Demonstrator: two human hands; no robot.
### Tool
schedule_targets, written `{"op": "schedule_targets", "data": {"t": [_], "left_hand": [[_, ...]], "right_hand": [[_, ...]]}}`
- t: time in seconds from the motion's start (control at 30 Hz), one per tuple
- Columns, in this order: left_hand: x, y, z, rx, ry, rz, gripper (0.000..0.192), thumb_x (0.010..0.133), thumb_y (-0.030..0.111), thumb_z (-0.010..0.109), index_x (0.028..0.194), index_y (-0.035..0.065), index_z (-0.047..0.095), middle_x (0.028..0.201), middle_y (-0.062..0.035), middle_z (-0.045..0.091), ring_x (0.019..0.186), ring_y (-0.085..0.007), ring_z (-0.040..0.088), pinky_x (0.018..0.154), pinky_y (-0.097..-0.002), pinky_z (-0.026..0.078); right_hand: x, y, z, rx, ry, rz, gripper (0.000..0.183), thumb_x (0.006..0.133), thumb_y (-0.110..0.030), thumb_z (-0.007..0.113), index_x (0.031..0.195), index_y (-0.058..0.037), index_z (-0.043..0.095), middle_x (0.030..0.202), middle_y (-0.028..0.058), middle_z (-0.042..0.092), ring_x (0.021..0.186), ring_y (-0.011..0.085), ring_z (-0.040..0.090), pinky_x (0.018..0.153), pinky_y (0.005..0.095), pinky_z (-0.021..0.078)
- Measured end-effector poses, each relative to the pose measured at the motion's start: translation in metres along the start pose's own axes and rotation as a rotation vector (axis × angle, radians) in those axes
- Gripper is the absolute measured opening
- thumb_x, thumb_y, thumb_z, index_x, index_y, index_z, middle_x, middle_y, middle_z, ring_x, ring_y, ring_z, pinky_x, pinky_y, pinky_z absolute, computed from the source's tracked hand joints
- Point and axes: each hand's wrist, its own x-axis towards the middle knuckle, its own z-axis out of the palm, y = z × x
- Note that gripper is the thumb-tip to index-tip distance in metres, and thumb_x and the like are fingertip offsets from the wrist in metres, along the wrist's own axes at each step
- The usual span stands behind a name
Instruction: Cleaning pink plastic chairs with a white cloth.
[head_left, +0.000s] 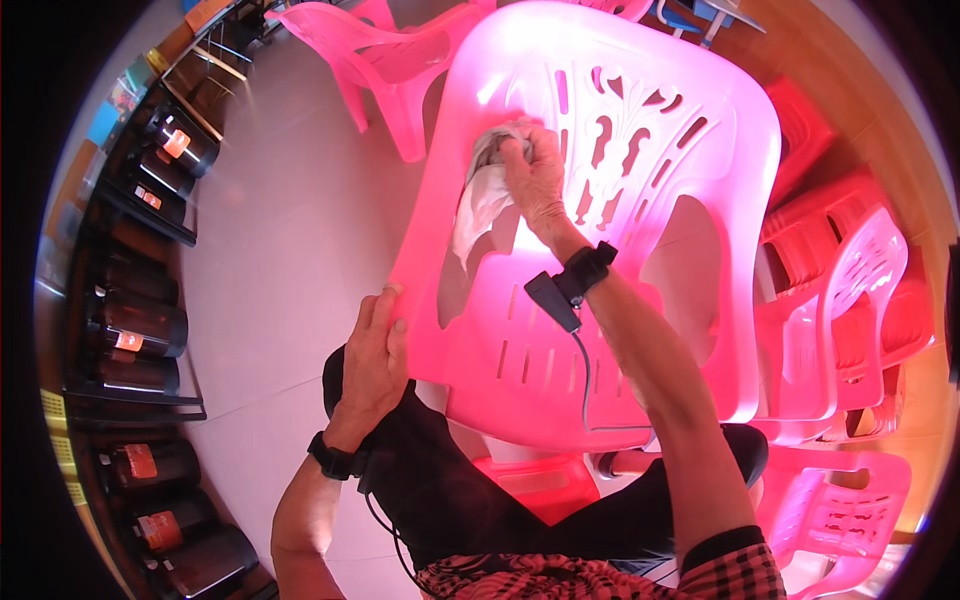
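A pink plastic armchair with a cut-out pattern in its backrest stands before me, its seat close to my knees. My right hand grips a pale cloth against the left part of the backrest, and the cloth's loose end hangs down over the opening under the armrest. Lower and to the left, my left hand rests its fingers on the outer edge of the left armrest; whether they curl around beneath it is hidden. Both wrists carry black straps with small devices and cables.
Dark bottles with orange labels lie on low black racks at the left. Another pink chair stands behind. More pink chairs and stacked red chairs are at the right. A red plastic stool shows between my legs.
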Motion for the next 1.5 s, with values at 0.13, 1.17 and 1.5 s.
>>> {"op": "schedule_targets", "data": {"t": [0.13,1.17,1.5], "left_hand": [[0.005,0.004,-0.003,-0.024,-0.045,-0.054,0.038,0.096,0.014,0.037,0.127,-0.0067,0.045,0.11,-0.0215,0.054,0.101,-0.0355,0.055,0.091,-0.0366,0.042],[0.001,0.0,0.004,-0.358,0.08,-0.153,0.04,0.101,0.027,0.035,0.133,0.0033,0.036,0.111,-0.0139,0.055,0.102,-0.0213,0.053,0.093,-0.0323,0.04],[0.007,-0.038,0.0,-1.236,0.231,-0.552,0.05,0.097,0.048,0.034,0.133,0.0132,0.042,0.118,-0.0048,0.054,0.111,-0.0203,0.051,0.1,-0.0346,0.038]], "right_hand": [[-0.051,-0.003,0.001,0.232,-0.423,0.184,0.015,0.087,-0.013,0.06,0.099,-0.0042,0.057,0.089,-0.0009,0.053,0.081,0.0077,0.05,0.071,0.0254,0.0441],[-0.008,-0.022,0.06,-0.428,-0.544,-0.58,0.018,0.075,-0.019,0.064,0.091,-0.0105,0.063,0.097,0.009,0.062,0.094,0.029,0.059,0.08,0.0419,0.0486],[-0.148,-0.139,0.004,-0.128,-0.834,-0.228,0.013,0.073,-0.01,0.065,0.085,-0.006,0.064,0.1,0.0098,0.063,0.09,0.029,0.063,0.076,0.0374,0.0507]]}}
